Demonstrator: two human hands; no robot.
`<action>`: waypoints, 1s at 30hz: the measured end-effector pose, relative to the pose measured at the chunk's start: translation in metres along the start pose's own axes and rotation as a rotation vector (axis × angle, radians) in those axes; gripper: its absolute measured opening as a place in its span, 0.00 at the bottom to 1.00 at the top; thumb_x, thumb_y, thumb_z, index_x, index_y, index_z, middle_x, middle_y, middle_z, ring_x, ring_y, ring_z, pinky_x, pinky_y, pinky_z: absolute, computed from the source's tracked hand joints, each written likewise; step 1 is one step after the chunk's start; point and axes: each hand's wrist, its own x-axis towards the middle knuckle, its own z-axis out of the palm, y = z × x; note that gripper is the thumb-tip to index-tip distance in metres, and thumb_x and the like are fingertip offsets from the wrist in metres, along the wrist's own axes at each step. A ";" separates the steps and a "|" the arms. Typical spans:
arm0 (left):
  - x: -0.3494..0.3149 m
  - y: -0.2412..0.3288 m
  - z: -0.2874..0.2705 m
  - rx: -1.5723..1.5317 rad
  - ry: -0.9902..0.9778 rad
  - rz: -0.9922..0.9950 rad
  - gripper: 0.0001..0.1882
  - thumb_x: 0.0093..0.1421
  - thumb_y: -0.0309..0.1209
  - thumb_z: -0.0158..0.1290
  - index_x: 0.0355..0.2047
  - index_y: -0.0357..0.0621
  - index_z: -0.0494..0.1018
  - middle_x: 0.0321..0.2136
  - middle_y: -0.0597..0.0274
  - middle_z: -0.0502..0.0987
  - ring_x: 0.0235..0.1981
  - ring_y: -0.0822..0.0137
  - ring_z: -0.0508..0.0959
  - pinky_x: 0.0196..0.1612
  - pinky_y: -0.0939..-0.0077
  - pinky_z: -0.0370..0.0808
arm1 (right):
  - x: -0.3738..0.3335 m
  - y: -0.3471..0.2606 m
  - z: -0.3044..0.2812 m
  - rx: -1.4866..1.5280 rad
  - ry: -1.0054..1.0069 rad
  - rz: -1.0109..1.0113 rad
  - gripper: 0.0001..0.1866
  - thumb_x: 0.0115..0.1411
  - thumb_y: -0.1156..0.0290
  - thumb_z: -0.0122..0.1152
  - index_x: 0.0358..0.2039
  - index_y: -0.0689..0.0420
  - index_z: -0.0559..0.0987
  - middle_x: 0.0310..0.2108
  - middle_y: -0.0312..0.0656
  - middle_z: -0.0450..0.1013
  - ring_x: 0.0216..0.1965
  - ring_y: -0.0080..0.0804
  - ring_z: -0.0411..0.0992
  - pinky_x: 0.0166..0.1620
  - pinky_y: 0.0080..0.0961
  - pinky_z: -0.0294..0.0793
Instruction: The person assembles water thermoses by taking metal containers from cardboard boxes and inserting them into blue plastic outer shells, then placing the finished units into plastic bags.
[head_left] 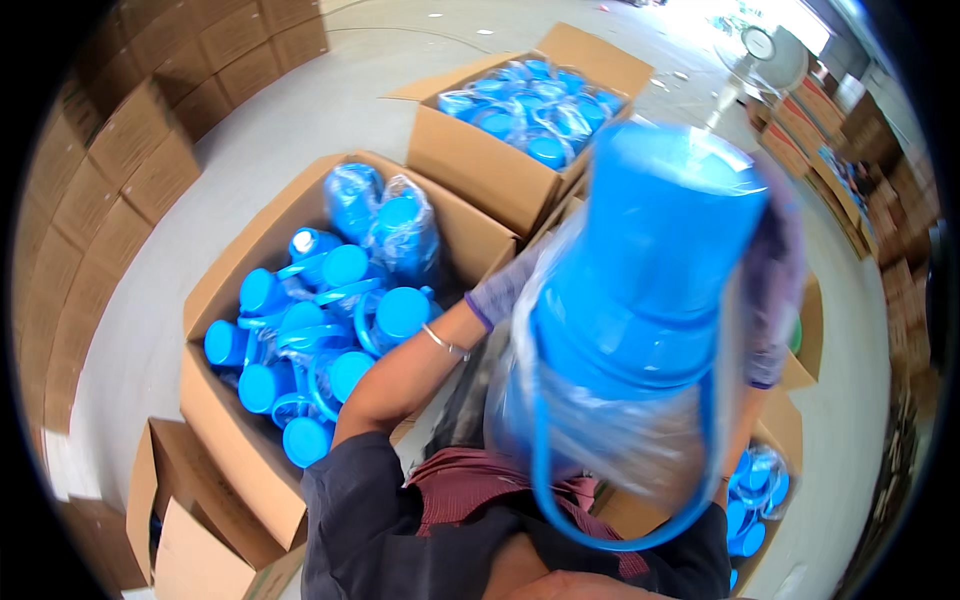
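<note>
Close in front of me is a large blue plastic jug point(640, 270) with a loop handle point(545, 480) hanging at its lower end. Its narrower end points up and away, and clear plastic film point(620, 435) wraps its lower part. My left hand point(508, 288), in a purple-grey knitted glove, grips the jug's left side, with the fingertips hidden behind it. On the right side my right hand point(775, 270), in a similar glove and blurred, holds it too. To the left, an open carton point(225, 420) contains several blue jugs point(345, 268), loose or in clear bags.
Beyond stands another open carton point(480, 175) of bagged blue pieces. At lower right a carton point(785, 420) contains more. An open-flapped carton point(205, 545) sits at lower left. Stacked cartons point(130, 150) line the left; a fan point(757, 50) stands at far right.
</note>
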 end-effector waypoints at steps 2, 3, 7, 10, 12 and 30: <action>0.003 -0.060 -0.020 -0.257 -0.282 -0.047 0.25 0.71 0.33 0.46 0.66 0.41 0.59 0.58 0.59 0.69 0.57 0.71 0.70 0.59 0.72 0.71 | -0.030 -0.004 -0.006 -0.015 -0.065 0.421 0.31 0.60 0.55 0.59 0.59 0.60 0.69 0.59 0.44 0.68 0.56 0.33 0.70 0.57 0.30 0.69; 0.000 -0.073 -0.027 -0.324 -0.336 -0.055 0.25 0.71 0.32 0.45 0.66 0.40 0.58 0.59 0.58 0.68 0.57 0.70 0.70 0.60 0.72 0.71 | -0.049 0.013 0.000 -0.011 -0.095 0.464 0.32 0.59 0.56 0.63 0.60 0.59 0.68 0.56 0.42 0.70 0.53 0.32 0.71 0.55 0.29 0.70; -0.013 -0.075 -0.002 -0.064 0.012 -0.056 0.25 0.70 0.35 0.48 0.64 0.41 0.60 0.57 0.58 0.71 0.56 0.67 0.72 0.60 0.70 0.71 | -0.099 0.037 -0.007 0.217 0.017 0.597 0.31 0.58 0.62 0.60 0.60 0.58 0.66 0.55 0.41 0.68 0.53 0.33 0.70 0.59 0.33 0.68; 0.016 -0.072 -0.014 -0.060 0.106 0.159 0.24 0.70 0.37 0.47 0.62 0.40 0.62 0.56 0.53 0.71 0.56 0.62 0.73 0.59 0.64 0.73 | -0.095 0.055 -0.010 -0.025 -0.007 0.608 0.25 0.60 0.62 0.60 0.56 0.57 0.70 0.52 0.41 0.68 0.55 0.33 0.68 0.60 0.32 0.66; 0.033 -0.067 -0.018 -0.463 0.144 0.098 0.24 0.70 0.41 0.46 0.60 0.40 0.63 0.56 0.52 0.71 0.58 0.61 0.72 0.61 0.62 0.70 | -0.106 0.083 -0.016 -0.019 -0.007 0.699 0.24 0.62 0.61 0.59 0.55 0.56 0.70 0.51 0.40 0.69 0.53 0.31 0.68 0.58 0.29 0.67; -0.043 0.048 -0.147 0.819 0.810 0.568 0.29 0.58 0.39 0.63 0.58 0.47 0.70 0.52 0.58 0.73 0.51 0.67 0.73 0.53 0.72 0.73 | -0.159 0.173 -0.032 0.269 0.090 0.815 0.38 0.69 0.42 0.41 0.65 0.62 0.60 0.65 0.51 0.60 0.63 0.45 0.62 0.67 0.40 0.56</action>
